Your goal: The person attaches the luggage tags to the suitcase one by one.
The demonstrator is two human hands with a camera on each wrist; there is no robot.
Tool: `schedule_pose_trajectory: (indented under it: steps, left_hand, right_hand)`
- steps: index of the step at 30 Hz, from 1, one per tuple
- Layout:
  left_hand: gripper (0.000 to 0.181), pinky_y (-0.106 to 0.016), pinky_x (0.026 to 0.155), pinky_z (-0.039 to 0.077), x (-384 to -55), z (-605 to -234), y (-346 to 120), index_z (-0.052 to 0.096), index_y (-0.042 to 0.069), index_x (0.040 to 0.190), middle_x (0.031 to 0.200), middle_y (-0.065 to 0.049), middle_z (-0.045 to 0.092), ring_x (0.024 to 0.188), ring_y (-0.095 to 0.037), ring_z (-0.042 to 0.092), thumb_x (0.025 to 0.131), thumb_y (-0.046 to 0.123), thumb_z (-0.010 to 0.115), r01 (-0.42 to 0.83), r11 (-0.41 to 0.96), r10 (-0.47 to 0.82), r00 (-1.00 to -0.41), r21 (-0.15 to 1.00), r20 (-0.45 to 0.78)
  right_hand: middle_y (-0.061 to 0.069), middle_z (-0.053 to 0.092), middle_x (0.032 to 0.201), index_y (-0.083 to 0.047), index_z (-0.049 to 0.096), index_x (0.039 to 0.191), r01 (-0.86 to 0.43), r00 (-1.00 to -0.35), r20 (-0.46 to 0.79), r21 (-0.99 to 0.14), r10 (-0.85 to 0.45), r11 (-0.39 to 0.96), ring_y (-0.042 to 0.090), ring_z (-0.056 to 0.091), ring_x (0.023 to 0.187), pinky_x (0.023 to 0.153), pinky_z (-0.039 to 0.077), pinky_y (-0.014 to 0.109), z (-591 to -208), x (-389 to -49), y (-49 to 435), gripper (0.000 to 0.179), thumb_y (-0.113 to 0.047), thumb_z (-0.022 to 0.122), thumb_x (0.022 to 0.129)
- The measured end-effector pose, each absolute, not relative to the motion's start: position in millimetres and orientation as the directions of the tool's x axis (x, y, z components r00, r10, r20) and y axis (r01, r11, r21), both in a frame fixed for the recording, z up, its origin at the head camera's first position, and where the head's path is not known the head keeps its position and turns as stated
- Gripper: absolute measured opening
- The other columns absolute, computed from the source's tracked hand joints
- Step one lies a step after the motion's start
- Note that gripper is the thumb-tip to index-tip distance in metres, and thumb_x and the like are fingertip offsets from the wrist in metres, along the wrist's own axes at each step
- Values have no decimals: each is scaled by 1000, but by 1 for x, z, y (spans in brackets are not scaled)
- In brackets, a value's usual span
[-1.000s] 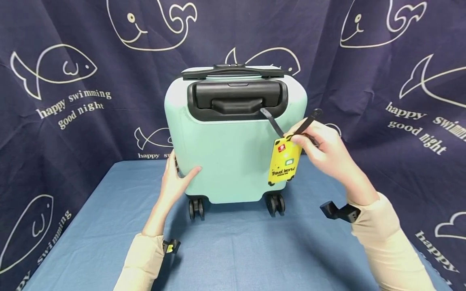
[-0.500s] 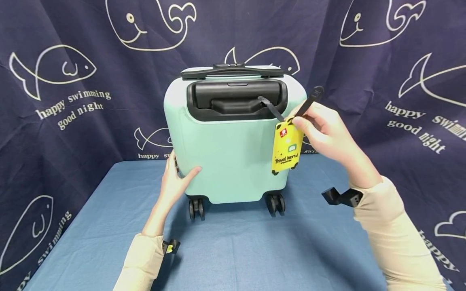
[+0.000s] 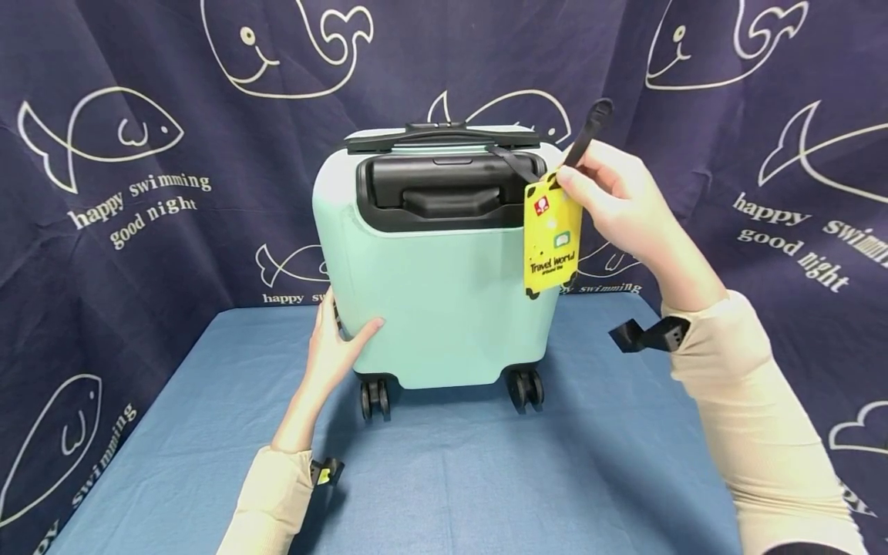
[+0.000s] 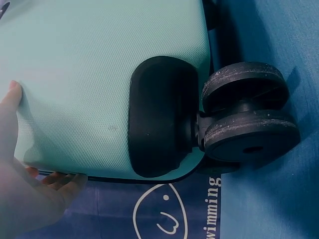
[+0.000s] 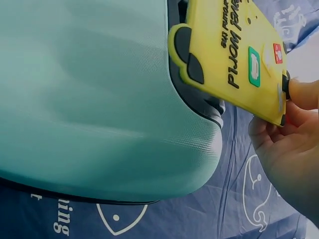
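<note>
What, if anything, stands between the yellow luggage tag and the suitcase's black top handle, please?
Nothing visible does. The right hand holds the yellow luggage tag at its top, and in the head view one strap end shows close to the black top handle of the suitcase; whether they touch, I cannot tell.

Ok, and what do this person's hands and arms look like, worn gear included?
The left hand and right hand are ungloved. Cream fabric sleeves cover both forearms. A black angular device sits at the right cuff; the left cuff's small black device shows a yellow patch.
</note>
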State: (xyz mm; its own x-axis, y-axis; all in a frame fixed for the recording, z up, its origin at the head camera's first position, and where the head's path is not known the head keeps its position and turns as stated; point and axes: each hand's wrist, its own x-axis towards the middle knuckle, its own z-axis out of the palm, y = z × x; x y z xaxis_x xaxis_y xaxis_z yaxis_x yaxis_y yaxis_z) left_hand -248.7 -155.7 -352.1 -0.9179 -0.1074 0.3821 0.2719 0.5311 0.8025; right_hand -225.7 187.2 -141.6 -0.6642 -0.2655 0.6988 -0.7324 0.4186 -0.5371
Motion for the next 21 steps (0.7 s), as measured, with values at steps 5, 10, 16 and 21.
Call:
schedule_pose_trajectory:
  steps: [5, 10, 16, 21]
  left_hand:
    - [95, -50, 106, 31, -249, -352, -156, 10, 36, 149, 150, -1, 28, 137, -24, 32, 76, 59, 67, 263, 536, -111, -920, 802, 376]
    - [94, -50, 106, 32, -249, -353, -156, 10, 38, 148, 150, -1, 27, 137, -24, 32, 76, 59, 67, 265, 533, -110, -920, 804, 377]
    - [94, -51, 105, 33, -248, -352, -157, 10, 38, 148, 150, -2, 27, 136, -25, 32, 76, 58, 67, 270, 530, -101, -921, 804, 376]
    - [93, -52, 104, 33, -247, -350, -155, 10, 40, 148, 150, -2, 28, 136, -25, 33, 77, 58, 67, 279, 527, -89, -921, 802, 379]
  right_hand:
    - [-13, 59, 76, -8, 62, 90, -715, -684, 677, -552, -271, 429, 7, 52, 73, 67, 38, 18, -130, -233, 182, 11, -6, 51, 93]
    - [-9, 58, 75, -4, 63, 92, -705, -698, 662, -569, -272, 424, 7, 52, 73, 69, 38, 17, -121, -240, 176, 14, -8, 50, 94]
    - [-8, 57, 74, -5, 63, 88, -669, -736, 615, -602, -282, 436, 8, 52, 70, 66, 39, 19, -112, -249, 166, 17, -12, 49, 95]
    - [-4, 53, 75, -8, 61, 79, -637, -768, 567, -630, -298, 444, 10, 50, 70, 61, 38, 20, -106, -257, 159, 20, -12, 51, 95]
